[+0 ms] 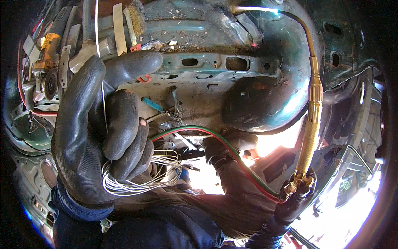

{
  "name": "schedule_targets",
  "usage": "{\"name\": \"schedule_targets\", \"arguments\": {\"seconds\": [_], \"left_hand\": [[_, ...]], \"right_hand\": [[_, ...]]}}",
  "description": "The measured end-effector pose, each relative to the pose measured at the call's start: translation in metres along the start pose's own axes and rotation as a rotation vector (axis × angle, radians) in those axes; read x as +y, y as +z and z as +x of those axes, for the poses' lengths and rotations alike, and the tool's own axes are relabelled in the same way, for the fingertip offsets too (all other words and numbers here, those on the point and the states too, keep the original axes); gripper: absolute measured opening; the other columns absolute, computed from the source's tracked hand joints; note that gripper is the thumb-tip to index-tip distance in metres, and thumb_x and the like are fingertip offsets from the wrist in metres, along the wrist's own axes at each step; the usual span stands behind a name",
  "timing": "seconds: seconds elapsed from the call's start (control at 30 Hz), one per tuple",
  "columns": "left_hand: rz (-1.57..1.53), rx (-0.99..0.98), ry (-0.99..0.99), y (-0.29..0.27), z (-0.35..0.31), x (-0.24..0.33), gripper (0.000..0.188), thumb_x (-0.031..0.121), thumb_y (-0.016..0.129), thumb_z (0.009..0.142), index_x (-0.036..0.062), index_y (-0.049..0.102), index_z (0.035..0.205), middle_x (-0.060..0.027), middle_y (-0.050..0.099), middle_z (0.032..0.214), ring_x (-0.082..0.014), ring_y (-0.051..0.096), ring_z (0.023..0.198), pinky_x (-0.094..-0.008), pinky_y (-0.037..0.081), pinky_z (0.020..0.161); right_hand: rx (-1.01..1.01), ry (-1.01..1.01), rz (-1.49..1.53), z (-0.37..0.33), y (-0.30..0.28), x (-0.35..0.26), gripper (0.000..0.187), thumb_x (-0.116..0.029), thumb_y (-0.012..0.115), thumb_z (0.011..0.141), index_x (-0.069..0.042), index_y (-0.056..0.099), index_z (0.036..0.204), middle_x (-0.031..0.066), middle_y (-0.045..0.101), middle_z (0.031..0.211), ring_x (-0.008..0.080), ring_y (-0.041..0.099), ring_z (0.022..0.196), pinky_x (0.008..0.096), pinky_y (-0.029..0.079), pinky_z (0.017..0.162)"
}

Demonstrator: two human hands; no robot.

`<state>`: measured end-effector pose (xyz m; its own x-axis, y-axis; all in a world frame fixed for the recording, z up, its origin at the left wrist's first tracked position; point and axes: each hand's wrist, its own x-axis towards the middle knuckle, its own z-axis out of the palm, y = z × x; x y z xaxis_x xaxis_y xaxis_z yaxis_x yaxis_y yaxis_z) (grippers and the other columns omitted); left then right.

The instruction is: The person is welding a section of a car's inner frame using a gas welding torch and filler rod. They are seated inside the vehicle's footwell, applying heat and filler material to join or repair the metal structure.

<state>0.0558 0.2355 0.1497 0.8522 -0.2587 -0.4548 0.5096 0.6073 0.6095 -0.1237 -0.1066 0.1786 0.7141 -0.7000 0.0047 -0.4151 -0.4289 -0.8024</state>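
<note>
My left hand (pixel 85 141), in a black glove, has its lower fingers curled around a coil of thin silvery wire (pixel 168 176). Its thumb and forefinger are raised and spread, and a straight length of wire runs up past them to the top edge. At the lower right, my right hand (pixel 297 203), also gloved, grips the valve end of a brass welding torch (pixel 315 110). The torch stands upright, its bent neck reaching left near the rounded dark green metal panel (pixel 286 87). A bright flame (pixel 265 10) streaks leftward from the tip.
A red and green hose (pixel 226 145) arches from the torch across the middle. On the left lie an orange angle grinder (pixel 50 47), a hammer (pixel 89 54) and flat metal strips. A blue-handled tool (pixel 152 104) rests below the slotted metal beam (pixel 209 62). My trousered legs are beneath.
</note>
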Motion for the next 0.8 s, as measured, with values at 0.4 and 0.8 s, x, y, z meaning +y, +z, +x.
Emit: {"name": "schedule_targets", "arguments": {"seconds": [0.4, 0.8], "left_hand": [[-0.006, 0.032, 0.023, 0.0, -0.005, 0.002, 0.062, 0.041, 0.03, 0.116, -0.0081, 0.037, 0.154, 0.0039, 0.029, 0.053, -0.0057, 0.023, 0.032, -0.0244, 0.023, 0.031], [0.026, 0.045, 0.085, 0.005, -0.018, -0.003, 0.061, 0.039, 0.034, 0.116, -0.0101, 0.038, 0.152, 0.0047, 0.03, 0.055, -0.0064, 0.026, 0.033, -0.0256, 0.025, 0.031]], "right_hand": [[-0.021, 0.034, 0.038, -0.006, 0.005, -0.013, 0.08, -0.065, 0.074, 0.09, 0.0, 0.057, 0.132, 0.0062, 0.062, 0.078, 0.01, 0.059, 0.057, 0.0226, 0.046, 0.048], [-0.032, -0.011, -0.005, -0.017, -0.008, -0.015, 0.077, -0.067, 0.072, 0.091, -0.001, 0.06, 0.129, 0.0065, 0.064, 0.089, 0.0105, 0.062, 0.066, 0.0236, 0.049, 0.052]]}}
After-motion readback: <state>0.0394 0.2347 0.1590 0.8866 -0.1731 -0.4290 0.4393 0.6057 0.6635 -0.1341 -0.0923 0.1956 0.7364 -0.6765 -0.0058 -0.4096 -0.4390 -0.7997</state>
